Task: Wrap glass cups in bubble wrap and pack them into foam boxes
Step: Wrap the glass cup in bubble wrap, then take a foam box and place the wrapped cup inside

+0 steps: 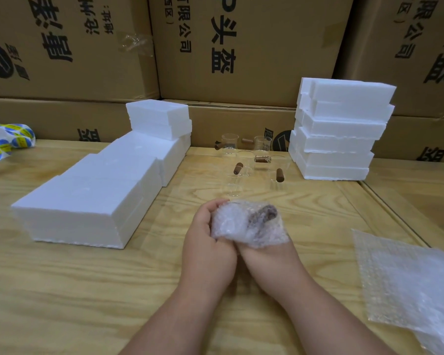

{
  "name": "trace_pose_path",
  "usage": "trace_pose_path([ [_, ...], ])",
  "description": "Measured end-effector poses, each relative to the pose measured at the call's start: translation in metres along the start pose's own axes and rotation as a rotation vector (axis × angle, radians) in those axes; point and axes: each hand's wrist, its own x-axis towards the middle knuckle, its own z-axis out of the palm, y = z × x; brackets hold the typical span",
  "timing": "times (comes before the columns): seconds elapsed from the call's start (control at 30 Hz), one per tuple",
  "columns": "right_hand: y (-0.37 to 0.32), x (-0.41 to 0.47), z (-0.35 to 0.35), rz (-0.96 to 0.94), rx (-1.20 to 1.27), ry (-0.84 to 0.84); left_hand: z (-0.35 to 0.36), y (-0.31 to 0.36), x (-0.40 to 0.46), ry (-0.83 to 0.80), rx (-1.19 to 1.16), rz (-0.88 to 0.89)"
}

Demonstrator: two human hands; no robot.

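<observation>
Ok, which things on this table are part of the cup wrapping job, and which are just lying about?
In the job:
- bubble-wrapped cup with brown handle, held by left hand and right hand
- clear glass cups with brown handles
- loose bubble wrap sheets
- white foam boxes

Lying about:
- strip of blue-and-yellow round stickers
- brown printed cardboard cartons

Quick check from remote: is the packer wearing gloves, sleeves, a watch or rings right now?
Nothing worn shows. The left hand and right hand are bare, without gloves. Both forearms are uncovered down to the frame's bottom edge: no sleeves, watch or bracelet. The fingers are mostly hidden, so rings cannot be ruled out.
</observation>
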Motion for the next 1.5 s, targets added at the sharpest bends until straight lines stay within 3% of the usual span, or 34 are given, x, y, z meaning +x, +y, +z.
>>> trace_pose_path([
  [0.27,0.016,-0.004,-0.009,-0.119,0.226,-0.053,-0.006,0.005,0.006,-0.064,-0.089,-0.165],
  [0.37,0.012,-0.001,-0.006,-0.095,0.215,0.073,-0.012,0.005,0.012,-0.141,-0.156,-0.213],
  [0.5,0.012,0.005,-0.011,0.053,0.335,0.269,-0.016,0.002,0.008,-0.351,-0.191,-0.143],
  [0.63,0.014,0.009,-0.021,0.252,0.469,0.201,-0.011,-0.001,0.002,-0.348,0.089,0.009],
  [0.83,0.020,0.005,-0.023,0.197,0.033,0.271,-0.017,-0.006,0.012,-0.188,0.238,0.028],
  [1.03,0.040,0.016,-0.035,0.318,-0.126,0.515,-0.013,-0.013,0.014,-0.277,0.452,-0.013],
  [1.2,0.041,0.035,-0.028,0.347,-0.386,0.505,-0.011,-0.015,0.016,-0.255,0.424,-0.034],
  [1.3,0.042,0.044,-0.027,0.353,-0.421,0.496,-0.011,-0.016,0.019,-0.188,0.255,-0.061],
  [1.4,0.039,0.059,-0.033,0.404,-0.440,0.375,-0.016,-0.015,0.022,-0.071,0.016,-0.100],
  [1.5,0.021,0.098,-0.057,0.353,-0.589,0.332,-0.019,-0.014,0.024,0.034,-0.116,-0.103],
])
